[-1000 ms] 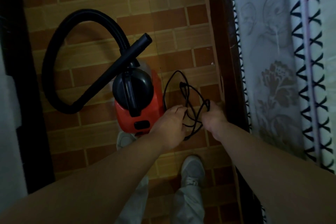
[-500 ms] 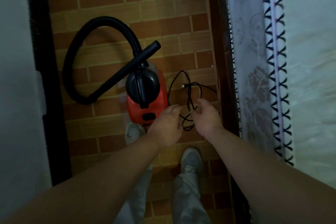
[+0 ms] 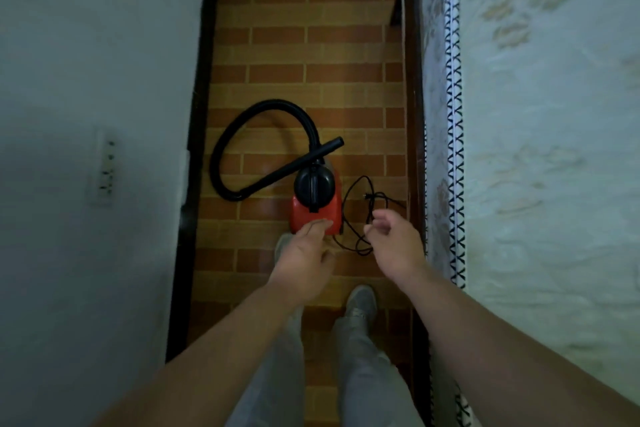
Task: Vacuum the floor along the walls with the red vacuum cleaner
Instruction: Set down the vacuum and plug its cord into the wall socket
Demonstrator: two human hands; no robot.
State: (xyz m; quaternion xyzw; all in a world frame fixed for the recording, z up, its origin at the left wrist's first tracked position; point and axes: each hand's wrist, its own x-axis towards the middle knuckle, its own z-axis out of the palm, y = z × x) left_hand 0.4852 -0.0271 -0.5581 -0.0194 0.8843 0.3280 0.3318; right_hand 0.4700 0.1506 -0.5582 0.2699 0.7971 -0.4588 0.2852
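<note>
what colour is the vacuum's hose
Black: the hose lies in a curved loop on the brick-pattern floor. It shows best in the head view.

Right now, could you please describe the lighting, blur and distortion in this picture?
Head view: dim, flat light without glare, yet the red vacuum cleaner and its power cord read clearly. Head view: the left hand and right hand are softened by motion blur. Head view: wide-angle distortion bows the dark skirting board, and the wall socket strip is blurry.

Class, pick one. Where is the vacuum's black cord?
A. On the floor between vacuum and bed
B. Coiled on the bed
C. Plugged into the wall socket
A: the cord loops over the tiles between the vacuum and the bed, with its plug lying free.
</note>
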